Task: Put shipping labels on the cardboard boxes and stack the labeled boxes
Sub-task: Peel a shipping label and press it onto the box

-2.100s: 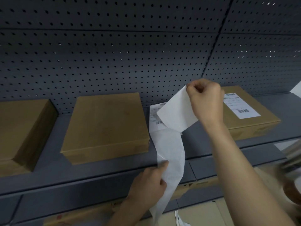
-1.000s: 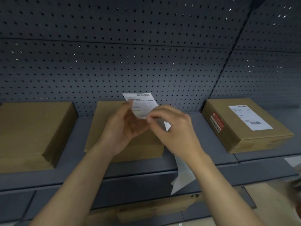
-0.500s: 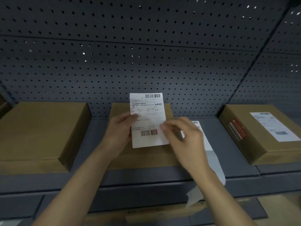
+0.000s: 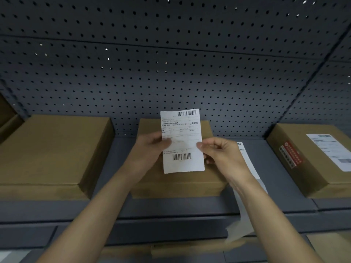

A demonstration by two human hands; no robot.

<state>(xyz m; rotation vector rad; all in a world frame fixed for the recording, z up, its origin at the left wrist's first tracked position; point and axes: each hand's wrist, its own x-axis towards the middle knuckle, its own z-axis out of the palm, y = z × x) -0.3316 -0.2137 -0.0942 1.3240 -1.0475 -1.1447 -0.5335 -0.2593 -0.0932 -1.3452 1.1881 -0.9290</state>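
both hands hold one shipping label (image 4: 182, 141) upright over the middle cardboard box (image 4: 176, 179) on the grey shelf (image 4: 121, 207). the left hand (image 4: 150, 150) pinches the label's left edge, thumb on the printed face and the other fingers closed behind the paper. the right hand (image 4: 222, 154) pinches the right edge the same way, fingers curled shut on the sheet. the label faces the camera, a barcode at its top and another near its bottom, and its lower edge hangs in front of the box's top face; whether it touches the cardboard cannot be told.

the middle box lies flat with a bare brown top. to its left, apart from it, lies a larger unlabeled box (image 4: 47, 154). to the right, well apart, sits a labeled box (image 4: 311, 160) with a white label on top and a red sticker on its side.

just beside the middle box on its right, a strip of label backing (image 4: 247, 164) lies on the shelf, partly hidden by the right forearm, and its loose end droops over the shelf's front edge. behind everything stands a dark pegboard wall (image 4: 171, 73).
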